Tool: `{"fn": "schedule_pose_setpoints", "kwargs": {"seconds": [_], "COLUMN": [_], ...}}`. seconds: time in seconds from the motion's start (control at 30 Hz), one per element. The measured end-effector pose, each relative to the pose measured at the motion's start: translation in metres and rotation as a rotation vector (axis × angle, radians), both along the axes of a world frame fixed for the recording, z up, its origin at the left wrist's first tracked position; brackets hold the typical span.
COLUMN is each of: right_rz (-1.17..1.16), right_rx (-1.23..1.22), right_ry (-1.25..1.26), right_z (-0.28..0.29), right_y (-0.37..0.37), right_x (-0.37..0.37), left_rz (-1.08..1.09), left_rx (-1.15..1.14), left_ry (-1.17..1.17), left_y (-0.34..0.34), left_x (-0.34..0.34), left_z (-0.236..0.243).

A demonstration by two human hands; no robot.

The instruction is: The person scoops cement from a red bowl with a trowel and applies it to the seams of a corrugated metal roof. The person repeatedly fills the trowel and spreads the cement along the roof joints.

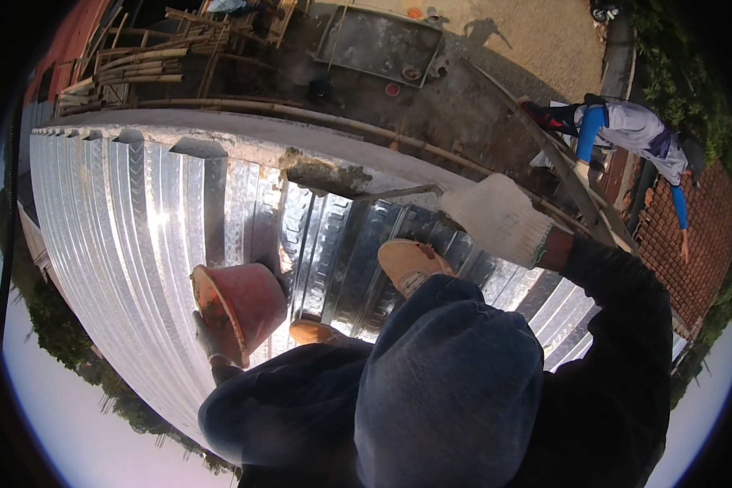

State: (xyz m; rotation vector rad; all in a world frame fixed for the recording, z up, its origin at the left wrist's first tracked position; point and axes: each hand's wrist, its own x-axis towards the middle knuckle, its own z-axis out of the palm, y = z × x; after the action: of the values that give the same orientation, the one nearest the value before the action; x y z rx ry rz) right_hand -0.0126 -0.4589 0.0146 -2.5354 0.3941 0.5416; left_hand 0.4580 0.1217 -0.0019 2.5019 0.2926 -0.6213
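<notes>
Ribbed metal decking (163,220), gloved right hand (500,218), trowel (382,193)

A shiny corrugated metal roof (138,211) glares in bright sunlight. Along its upper edge runs a grey concrete ledge (244,138). Beyond the ledge lie stacked bamboo poles (138,65) and bare ground; brick paving (691,244) lies to its right.
</notes>
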Motion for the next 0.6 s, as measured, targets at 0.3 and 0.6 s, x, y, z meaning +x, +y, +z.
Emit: {"fn": "schedule_pose_setpoints", "kwargs": {"seconds": [0.3, 0.6], "right_rz": [-0.070, 0.022], "right_rx": [0.018, -0.005], "right_ry": [-0.196, -0.221], "right_z": [0.016, -0.043], "right_y": [-0.031, 0.001], "right_x": [0.007, 0.046], "left_rz": [-0.279, -0.511], "left_rx": [0.279, 0.582], "left_ry": [-0.062, -0.103], "left_y": [-0.032, -0.009], "left_x": [-0.018, -0.010], "left_z": [0.003, -0.002]}}
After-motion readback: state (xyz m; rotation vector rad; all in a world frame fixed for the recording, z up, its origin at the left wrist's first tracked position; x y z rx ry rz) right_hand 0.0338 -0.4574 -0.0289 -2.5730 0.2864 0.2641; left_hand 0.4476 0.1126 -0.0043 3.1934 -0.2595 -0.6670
